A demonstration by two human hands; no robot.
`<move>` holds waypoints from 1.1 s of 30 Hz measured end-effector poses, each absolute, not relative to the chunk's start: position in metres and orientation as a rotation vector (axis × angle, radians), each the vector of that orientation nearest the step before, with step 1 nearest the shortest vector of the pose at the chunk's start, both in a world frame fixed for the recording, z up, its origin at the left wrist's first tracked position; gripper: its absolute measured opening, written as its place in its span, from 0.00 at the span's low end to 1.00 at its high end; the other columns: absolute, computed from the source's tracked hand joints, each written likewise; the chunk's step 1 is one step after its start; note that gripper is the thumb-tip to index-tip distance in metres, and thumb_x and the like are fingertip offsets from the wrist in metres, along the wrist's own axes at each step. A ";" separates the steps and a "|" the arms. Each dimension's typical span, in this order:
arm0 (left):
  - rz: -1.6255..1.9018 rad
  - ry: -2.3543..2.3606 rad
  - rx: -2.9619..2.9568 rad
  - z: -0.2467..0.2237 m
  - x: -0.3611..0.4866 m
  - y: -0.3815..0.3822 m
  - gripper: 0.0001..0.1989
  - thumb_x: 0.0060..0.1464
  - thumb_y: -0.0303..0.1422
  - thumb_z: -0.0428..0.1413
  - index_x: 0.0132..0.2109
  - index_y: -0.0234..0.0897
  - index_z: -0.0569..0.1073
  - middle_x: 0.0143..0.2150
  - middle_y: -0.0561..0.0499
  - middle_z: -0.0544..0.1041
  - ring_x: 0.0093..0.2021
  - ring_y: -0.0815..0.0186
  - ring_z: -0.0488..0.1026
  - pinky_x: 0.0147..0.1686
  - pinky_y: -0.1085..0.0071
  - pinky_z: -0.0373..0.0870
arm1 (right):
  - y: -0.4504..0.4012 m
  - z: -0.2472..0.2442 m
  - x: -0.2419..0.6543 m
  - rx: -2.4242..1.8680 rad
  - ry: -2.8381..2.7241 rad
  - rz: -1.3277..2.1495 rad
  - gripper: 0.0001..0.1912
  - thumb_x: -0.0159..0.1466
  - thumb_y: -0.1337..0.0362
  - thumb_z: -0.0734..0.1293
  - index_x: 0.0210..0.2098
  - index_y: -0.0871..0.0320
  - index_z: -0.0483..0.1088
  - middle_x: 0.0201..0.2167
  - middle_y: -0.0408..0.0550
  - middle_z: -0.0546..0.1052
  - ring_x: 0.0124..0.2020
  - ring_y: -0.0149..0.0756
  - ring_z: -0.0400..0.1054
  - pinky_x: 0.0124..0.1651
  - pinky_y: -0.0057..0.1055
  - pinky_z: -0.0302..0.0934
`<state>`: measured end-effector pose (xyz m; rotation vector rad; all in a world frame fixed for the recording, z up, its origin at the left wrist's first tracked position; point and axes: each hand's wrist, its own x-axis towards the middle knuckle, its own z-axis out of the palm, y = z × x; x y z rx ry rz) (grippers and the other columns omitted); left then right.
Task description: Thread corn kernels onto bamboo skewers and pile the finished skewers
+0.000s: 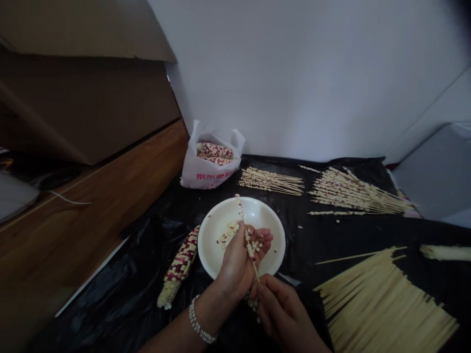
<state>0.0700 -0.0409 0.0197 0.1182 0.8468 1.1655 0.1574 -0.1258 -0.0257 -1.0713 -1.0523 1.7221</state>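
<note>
My left hand [237,257] is over the front of a white bowl [275,230], palm up with curled fingers, cupping loose kernels and holding a skewer threaded with corn kernels [240,207]. Below it, my right hand [277,306] pinches the bare lower end of that skewer. Loose kernels [228,233] lie inside the bowl. A red and cream corn cob [180,264], partly stripped at its lower end, rests left of the bowl. Some kernels show beneath my hands, partly hidden.
Behind the bowl stands a plastic bag [209,171] of cobs. Two groups of kernel skewers [265,180] [342,191] lie behind and right. Bare sticks [382,304] cover the front right, near a pale cob [445,252]. Cardboard boxes [91,98] stand left.
</note>
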 end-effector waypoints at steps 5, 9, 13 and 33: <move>1.120 0.772 -0.001 0.023 0.055 -0.025 0.22 0.61 0.46 0.45 0.39 0.29 0.72 0.38 0.38 0.77 0.36 0.60 0.77 0.36 0.64 0.76 | -0.126 -0.019 0.159 -1.072 -1.138 1.795 0.25 0.64 0.41 0.58 0.31 0.58 0.65 0.10 0.30 0.57 0.12 0.25 0.45 0.16 0.24 0.37; 1.215 0.733 -0.008 0.027 0.044 -0.014 0.20 0.62 0.44 0.45 0.37 0.31 0.72 0.37 0.42 0.77 0.35 0.63 0.77 0.35 0.67 0.76 | -0.127 -0.010 0.158 -1.105 -1.197 1.869 0.31 0.59 0.34 0.57 0.31 0.58 0.65 0.10 0.31 0.58 0.12 0.25 0.45 0.16 0.24 0.38; 1.292 0.797 0.025 0.027 0.040 -0.013 0.15 0.61 0.37 0.49 0.29 0.35 0.66 0.30 0.48 0.75 0.30 0.68 0.76 0.33 0.72 0.75 | -0.129 -0.009 0.156 -1.124 -1.232 1.894 0.33 0.57 0.32 0.56 0.29 0.58 0.65 0.11 0.32 0.58 0.13 0.26 0.45 0.16 0.24 0.41; 1.255 0.773 -0.005 0.027 0.034 -0.010 0.19 0.62 0.42 0.45 0.39 0.30 0.72 0.35 0.42 0.77 0.33 0.63 0.77 0.32 0.67 0.76 | -0.135 -0.018 0.155 -1.097 -1.145 1.919 0.29 0.59 0.35 0.58 0.29 0.56 0.66 0.12 0.33 0.57 0.14 0.27 0.47 0.17 0.24 0.42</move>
